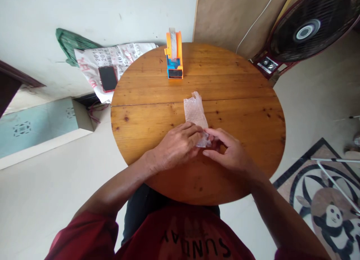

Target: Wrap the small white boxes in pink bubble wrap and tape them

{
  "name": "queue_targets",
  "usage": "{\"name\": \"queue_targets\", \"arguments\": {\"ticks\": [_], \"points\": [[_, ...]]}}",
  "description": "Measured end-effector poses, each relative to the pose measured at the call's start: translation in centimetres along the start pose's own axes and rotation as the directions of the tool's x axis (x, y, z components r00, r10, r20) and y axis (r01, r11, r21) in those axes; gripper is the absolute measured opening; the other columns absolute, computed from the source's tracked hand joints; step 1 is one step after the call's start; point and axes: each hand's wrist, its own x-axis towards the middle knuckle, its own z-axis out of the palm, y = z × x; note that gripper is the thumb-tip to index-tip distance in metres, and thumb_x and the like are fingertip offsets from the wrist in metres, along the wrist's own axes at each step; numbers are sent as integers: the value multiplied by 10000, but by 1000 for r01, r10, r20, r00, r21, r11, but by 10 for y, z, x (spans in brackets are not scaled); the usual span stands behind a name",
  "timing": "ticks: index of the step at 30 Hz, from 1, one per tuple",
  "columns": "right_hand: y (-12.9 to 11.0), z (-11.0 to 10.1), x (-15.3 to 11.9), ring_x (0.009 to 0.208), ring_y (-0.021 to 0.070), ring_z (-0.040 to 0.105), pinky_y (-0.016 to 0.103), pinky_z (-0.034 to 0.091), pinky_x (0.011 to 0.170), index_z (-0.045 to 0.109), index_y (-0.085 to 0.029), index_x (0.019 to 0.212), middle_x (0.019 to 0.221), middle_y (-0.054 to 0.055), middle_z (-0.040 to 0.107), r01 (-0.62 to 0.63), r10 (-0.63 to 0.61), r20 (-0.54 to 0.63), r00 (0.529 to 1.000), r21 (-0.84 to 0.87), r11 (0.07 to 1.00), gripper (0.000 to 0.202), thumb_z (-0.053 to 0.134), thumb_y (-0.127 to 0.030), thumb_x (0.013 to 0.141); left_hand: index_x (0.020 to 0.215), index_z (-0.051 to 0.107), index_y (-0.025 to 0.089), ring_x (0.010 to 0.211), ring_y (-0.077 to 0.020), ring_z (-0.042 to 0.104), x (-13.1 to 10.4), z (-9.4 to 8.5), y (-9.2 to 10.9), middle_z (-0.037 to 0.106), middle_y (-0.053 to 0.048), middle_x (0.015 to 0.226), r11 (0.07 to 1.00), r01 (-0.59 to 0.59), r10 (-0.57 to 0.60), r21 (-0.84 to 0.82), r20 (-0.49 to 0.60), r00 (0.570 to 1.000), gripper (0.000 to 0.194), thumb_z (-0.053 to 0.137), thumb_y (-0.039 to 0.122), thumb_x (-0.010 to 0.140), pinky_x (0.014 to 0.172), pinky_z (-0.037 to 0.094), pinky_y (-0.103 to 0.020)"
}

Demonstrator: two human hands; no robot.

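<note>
A crinkled, translucent whitish plastic wrap (196,109) lies on the round wooden table (242,113), its ragged far end pointing away from me. Across its near part, my left hand (180,143) is bent, fingers curled onto the plastic. My right hand (229,149) meets the near right end of the wrap. Its thumb and forefinger stand apart, while the other fingers curl in at the plastic and are partly hidden. Whether something lies inside the wrap I cannot tell. Beyond it, an orange and blue tape dispenser (174,61) with a roll of tape stands upright.
A dark phone (108,78) rests on a printed white sack (90,70) left of the table, beside a green bag (67,44). At the right back stands a fan (306,31). A panda-patterned floor (332,215) shows at lower right, under a white metal rail (334,181).
</note>
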Motion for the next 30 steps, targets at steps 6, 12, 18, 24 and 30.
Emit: {"name": "queue_targets", "arguments": {"ticks": [6,12,18,24,30], "points": [[7,10,2,846,177,658,300,535,752,706,-220,1175,964,45,716,16,-22,-158,987,-41,999,294,598,-239,902,937,632,151,975,-208,669,-4,9,4,736,-90,1072,998,36,-30,55,-117,993,99,553,125,882,852,581,-362],[10,11,3,869,182,684,311,547,780,709,-193,1180,1010,59,750,5,2,-164,986,41,999,310,602,-242,894,937,634,147,932,-209,649,-6,22,10,719,-96,1011,982,86,-43,171,-238,970,89,554,159,899,819,554,-343],[11,12,2,881,183,698,318,562,798,713,-206,1166,1042,57,760,-8,32,-173,984,135,991,300,596,-243,892,985,640,161,987,-199,642,-9,31,7,739,-80,1031,979,52,-2,198,-246,969,106,544,168,942,879,544,-349],[11,20,-2,842,177,664,323,544,787,709,-250,1157,948,40,728,139,-150,-324,934,-57,989,270,574,-231,923,1067,667,158,1051,-202,640,-11,28,4,743,-97,1066,987,-20,47,158,-172,984,175,523,191,972,925,551,-374],[11,28,4,898,213,663,392,518,867,674,-261,1239,948,52,735,207,-266,-293,918,-216,954,311,531,-264,962,1068,690,156,1063,-225,609,-11,29,5,711,-116,1124,987,-12,35,158,-142,989,225,510,182,935,938,546,-406]]}}
